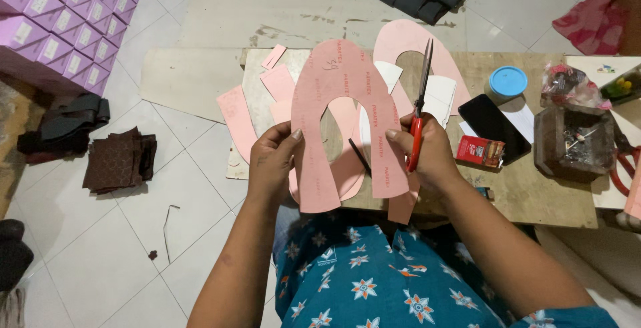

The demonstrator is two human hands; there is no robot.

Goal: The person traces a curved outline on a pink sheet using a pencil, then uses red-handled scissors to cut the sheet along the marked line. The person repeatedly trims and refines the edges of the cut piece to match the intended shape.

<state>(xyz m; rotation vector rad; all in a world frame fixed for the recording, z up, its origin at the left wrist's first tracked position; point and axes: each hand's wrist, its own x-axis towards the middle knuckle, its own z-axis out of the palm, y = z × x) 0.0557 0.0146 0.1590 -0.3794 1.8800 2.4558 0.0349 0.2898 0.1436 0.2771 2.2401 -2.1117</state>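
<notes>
Above low wooden board (534,194): left hand (272,161) pinches pink horseshoe-shaped pattern piece (340,94), already fully cut; right hand (427,154) grips its other leg plus red-handled scissors (417,117), blades shut; similar pink pieces (407,41) lie beneath.

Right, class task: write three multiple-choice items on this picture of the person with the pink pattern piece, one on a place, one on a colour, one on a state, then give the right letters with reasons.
1. Where does the black phone lie?
A. on the tiled floor
B. on the low wooden board, right of the hands
C. on the purple boxes

2. What colour are the handles of the scissors?
A. red
B. blue
C. yellow

3. How is the horseshoe-shaped pink pattern piece held?
A. lying flat, untouched
B. folded inside one fist
C. held up by both hands

Answers:
1 B: the phone rests on the board beside a small red packet.
2 A: the handles in the right hand are red.
3 C: the left hand grips one leg of the piece, the right hand the other, along with the scissors.
</notes>
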